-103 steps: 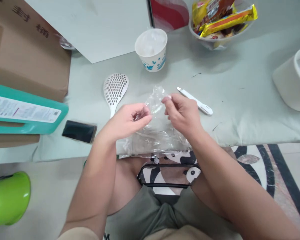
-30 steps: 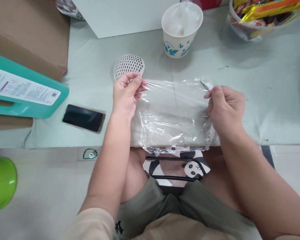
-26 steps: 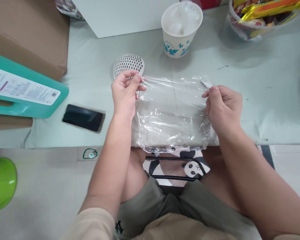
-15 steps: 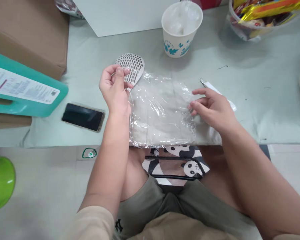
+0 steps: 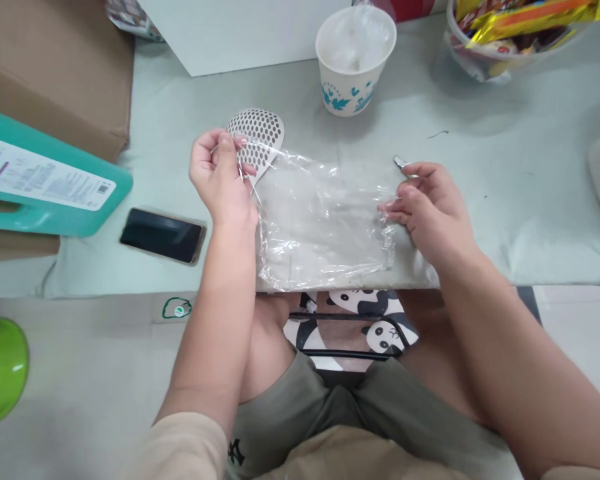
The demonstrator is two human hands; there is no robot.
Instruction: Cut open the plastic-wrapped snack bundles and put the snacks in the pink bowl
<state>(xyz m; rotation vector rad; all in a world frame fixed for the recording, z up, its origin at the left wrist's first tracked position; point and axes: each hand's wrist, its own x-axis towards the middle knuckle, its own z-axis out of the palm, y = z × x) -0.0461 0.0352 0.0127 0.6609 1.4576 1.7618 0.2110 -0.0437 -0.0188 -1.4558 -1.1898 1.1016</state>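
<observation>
A clear, crinkled plastic film (image 5: pixel 325 227) is spread between my hands at the table's front edge. My left hand (image 5: pixel 223 173) pinches its upper left corner. The fingers of my right hand (image 5: pixel 430 210) are closed on its right edge. Behind my left fingers lies a white perforated piece (image 5: pixel 265 127) with a rounded end, partly covered by the film and hand. A slim tool with a metal tip (image 5: pixel 400 162) is mostly hidden under my right hand.
A paper cup (image 5: pixel 347 93) holding crumpled clear plastic stands behind the film. At the back right is a tub of wrapped snacks (image 5: pixel 510 57). A phone (image 5: pixel 163 235), a green container (image 5: pixel 55 173) and a cardboard box (image 5: pixel 70 73) are on the left.
My right hand has closed on the film's right edge, and the film's upper edge is now lifted and pulled between both hands. The view has shifted slightly.
</observation>
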